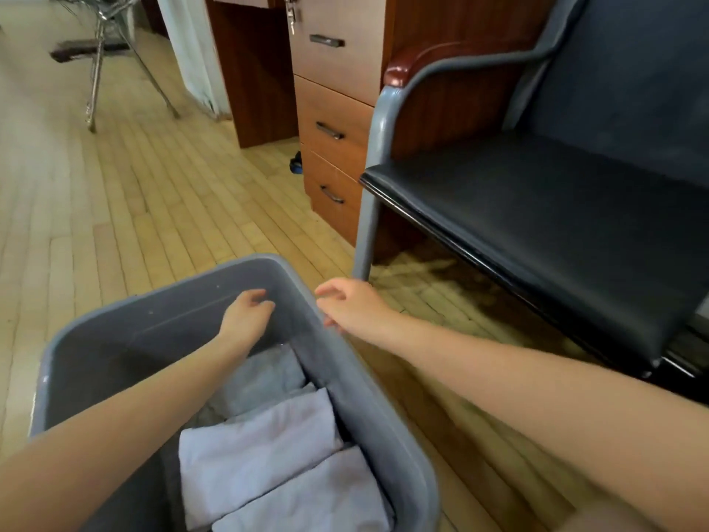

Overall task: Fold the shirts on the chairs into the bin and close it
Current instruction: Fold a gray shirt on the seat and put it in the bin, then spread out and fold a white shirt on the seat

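A grey plastic bin (pixel 126 328) stands open on the wooden floor at the lower left. Inside it lie folded pale shirts (pixel 264 451), white ones over a greyish one. My left hand (pixel 247 314) reaches into the bin near its far wall, fingers loosely curled, holding nothing. My right hand (pixel 351 303) hovers at the bin's right rim with relaxed, spread fingers; whether it touches the rim is unclear. No lid is in view. The dark padded chair (pixel 544 209) at the right has a bare seat.
A wooden drawer unit (pixel 333 109) stands behind the chair's grey metal armrest (pixel 383 120). A metal-legged chair (pixel 99 51) is at the far upper left, with a white cloth (pixel 192 51) hanging by the desk. Open parquet floor lies to the left.
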